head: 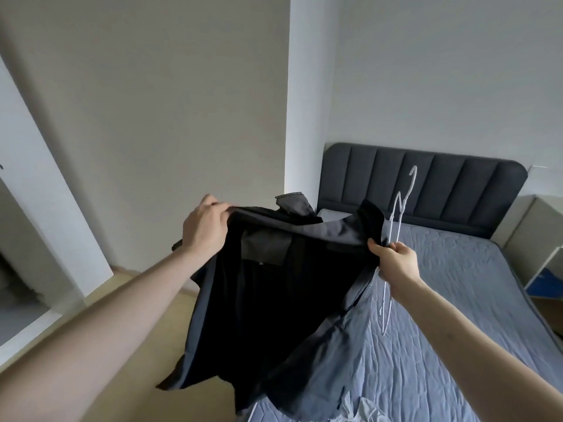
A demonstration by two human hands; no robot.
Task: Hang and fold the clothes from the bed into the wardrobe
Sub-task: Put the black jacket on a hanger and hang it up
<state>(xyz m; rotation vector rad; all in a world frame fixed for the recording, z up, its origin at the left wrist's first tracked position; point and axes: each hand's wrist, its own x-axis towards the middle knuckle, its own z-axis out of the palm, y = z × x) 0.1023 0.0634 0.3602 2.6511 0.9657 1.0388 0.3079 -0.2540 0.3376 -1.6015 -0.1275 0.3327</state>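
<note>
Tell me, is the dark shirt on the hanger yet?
No. The dark shirt hangs spread between both hands; the white hanger sits outside it, gripped in the right hand.

Above bed point(457, 300): open mattress, free passage.
Between hands: blocked by hanging dark shirt point(274, 284).
Right side: white hangers point(396, 220) protruded.

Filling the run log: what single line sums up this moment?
stage: shirt raised over bed | left hand: grips dark shirt | right hand: grips shirt plus white hangers | hung: not yet
</note>
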